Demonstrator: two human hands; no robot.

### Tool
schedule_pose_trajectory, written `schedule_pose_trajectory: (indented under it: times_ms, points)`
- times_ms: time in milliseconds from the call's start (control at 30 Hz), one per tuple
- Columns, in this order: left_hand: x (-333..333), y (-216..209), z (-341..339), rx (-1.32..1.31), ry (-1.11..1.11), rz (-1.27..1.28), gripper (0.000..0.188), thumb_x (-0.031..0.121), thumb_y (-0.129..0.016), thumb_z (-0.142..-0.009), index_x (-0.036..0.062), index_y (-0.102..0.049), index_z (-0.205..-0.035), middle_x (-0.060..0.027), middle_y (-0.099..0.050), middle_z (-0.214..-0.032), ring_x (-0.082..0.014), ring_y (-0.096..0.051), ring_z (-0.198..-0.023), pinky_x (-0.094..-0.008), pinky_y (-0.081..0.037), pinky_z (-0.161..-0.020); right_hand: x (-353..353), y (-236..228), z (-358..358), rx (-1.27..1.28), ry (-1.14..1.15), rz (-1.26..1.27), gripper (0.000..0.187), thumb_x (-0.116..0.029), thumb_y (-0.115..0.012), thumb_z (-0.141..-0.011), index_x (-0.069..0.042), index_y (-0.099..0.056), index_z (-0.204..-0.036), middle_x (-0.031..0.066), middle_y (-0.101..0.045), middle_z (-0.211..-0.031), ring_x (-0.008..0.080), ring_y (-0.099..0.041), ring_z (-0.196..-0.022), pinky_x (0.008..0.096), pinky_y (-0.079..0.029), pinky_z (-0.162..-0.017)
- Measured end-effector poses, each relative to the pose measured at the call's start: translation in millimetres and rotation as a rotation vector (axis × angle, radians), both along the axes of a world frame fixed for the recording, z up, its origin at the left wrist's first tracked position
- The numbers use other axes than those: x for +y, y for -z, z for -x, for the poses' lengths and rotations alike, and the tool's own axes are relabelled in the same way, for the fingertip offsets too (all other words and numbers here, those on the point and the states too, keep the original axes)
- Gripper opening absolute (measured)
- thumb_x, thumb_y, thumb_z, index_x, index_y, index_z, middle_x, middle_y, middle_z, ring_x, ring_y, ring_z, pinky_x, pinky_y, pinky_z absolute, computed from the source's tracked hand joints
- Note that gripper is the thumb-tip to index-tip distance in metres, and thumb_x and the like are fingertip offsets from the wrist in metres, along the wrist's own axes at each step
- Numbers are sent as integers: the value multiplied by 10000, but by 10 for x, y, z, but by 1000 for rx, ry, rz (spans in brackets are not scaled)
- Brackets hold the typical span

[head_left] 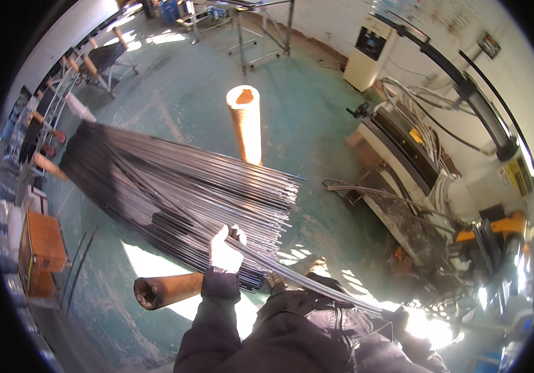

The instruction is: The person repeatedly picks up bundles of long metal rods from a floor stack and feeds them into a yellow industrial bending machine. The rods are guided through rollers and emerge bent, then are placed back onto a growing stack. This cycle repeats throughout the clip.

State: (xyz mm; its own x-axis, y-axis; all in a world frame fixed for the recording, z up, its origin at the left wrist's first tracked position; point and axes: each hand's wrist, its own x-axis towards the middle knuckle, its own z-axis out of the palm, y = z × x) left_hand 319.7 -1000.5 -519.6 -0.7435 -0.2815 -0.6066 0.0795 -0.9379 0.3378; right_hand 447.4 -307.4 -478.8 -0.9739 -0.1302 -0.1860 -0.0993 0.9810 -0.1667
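Note:
A wide layer of long, dark metal rods fans out in front of me, its near ends uneven. My left hand, in a white glove, is closed around a few of these rods above the layer. The held rods lift away from the others and run across my waist to the lower right. There they meet my right hand, which looks closed around them, though strong sunlight washes out its fingers. Beneath the layer, two rusty pipes, one standing up and one near my left forearm, stick out.
On the right stands a machine with hoses and a curved dark arm. A beige cabinet is against the wall behind it. An orange-brown box sits at the left. Metal frame tables stand at the back, and two thin rods lie on the floor.

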Motion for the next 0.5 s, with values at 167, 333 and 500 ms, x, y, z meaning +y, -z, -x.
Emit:
schedule_pose_trajectory:
  times_ms: [167, 333, 500]
  points:
    - [729, -692, 53, 187, 204, 5, 152, 151, -666, -1052, 7, -623, -1070, -123, -630, -989, -303, -633, -921, -456, -539, -936, 614, 546, 124, 11, 355, 42, 119, -150, -704, -926, -79, -705, -829, 217, -666, -787, 399, -653, -715, 507, -488, -670]
    - [1286, -1748, 537, 367, 244, 151, 164, 155, -692, -1075, 32, -679, -1182, -73, -717, -1081, -228, -698, -998, -443, -567, -986, 2064, -46, -22, 490, 351, -164, 278, -43, -700, -911, 7, -656, -1181, 241, -652, -1060, 439, -639, -1019, 528, -501, -968]
    - [2363, -2446, 920, 489, 372, 468, 151, 201, -605, -1157, 56, -625, -1197, -34, -628, -988, -190, -605, -912, -370, -533, -908, 2509, -488, -320, 896, 965, 1441, 467, -69, -666, -962, 29, -531, -1397, 240, -648, -1279, 416, -655, -1192, 539, -472, -1125]
